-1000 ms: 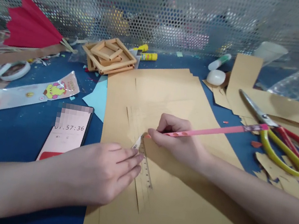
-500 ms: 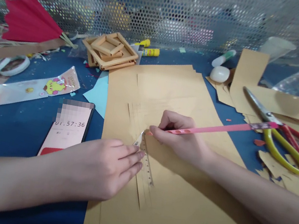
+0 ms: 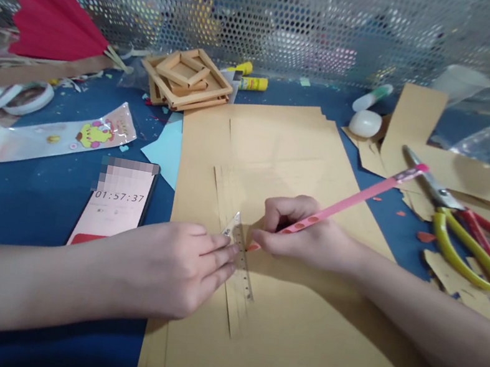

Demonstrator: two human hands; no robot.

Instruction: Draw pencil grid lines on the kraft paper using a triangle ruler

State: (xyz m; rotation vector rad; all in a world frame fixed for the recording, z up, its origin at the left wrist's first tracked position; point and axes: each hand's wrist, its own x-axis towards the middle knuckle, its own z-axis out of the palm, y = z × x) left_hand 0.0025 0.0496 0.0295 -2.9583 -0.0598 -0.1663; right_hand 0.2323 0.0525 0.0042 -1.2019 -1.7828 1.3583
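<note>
My left hand (image 3: pixel 195 263) lies with its fingers stretched out, pressing a small clear set square (image 3: pixel 247 282) onto brown kraft paper (image 3: pixel 290 356). Part of the set square is hidden under those fingers; its marked edge shows on the right. My right hand (image 3: pixel 296 227) pinches a pink pencil (image 3: pixel 356 198) with orange dimples, leaning up and to the right. The pencil's tip meets the paper beside the set square's marked edge. Thin ruled lines and narrow slits run across the paper around the set square.
Left of the paper lie a phone (image 3: pixel 121 200) showing a timer and a clear cartoon wrapper (image 3: pixel 59 132). Stacked paper frames (image 3: pixel 187 81) and a glue stick (image 3: pixel 253 84) sit at the back. Scissors (image 3: pixel 447 203) rest on brown paper scraps at right. A perforated metal panel (image 3: pixel 274 18) stands behind.
My right hand has slid the pencil tip down along the set square's edge, and the pencil now stands steeper. My left hand keeps its place. The view has shifted slightly.
</note>
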